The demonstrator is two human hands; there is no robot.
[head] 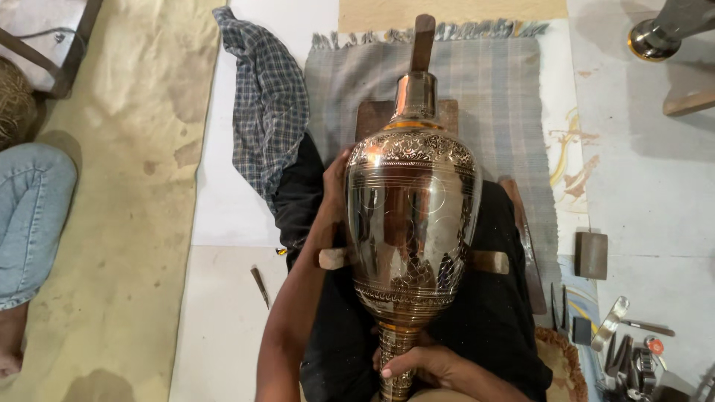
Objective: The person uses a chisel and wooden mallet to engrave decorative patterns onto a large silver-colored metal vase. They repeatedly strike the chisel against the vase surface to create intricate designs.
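Observation:
A large shiny metal vase (413,216) with engraved bands and circles lies lengthwise over my lap, its neck pointing away onto a wooden block (372,115). My left hand (335,182) presses flat against the left side of the vase's body. My right hand (421,365) is wrapped around the narrow stem at the vase's foot, close to me. A wooden bar (490,261) crosses my lap beneath the vase, its ends showing on both sides. A wooden stick (423,41) juts out beyond the vase's mouth.
A grey woven mat (499,89) lies under the block, a checked cloth (268,97) to its left. Several metal hand tools (622,346) and a dark block (590,254) lie at the right. A small chisel (260,285) lies left. Another person's jeans-clad knee (30,216) is far left.

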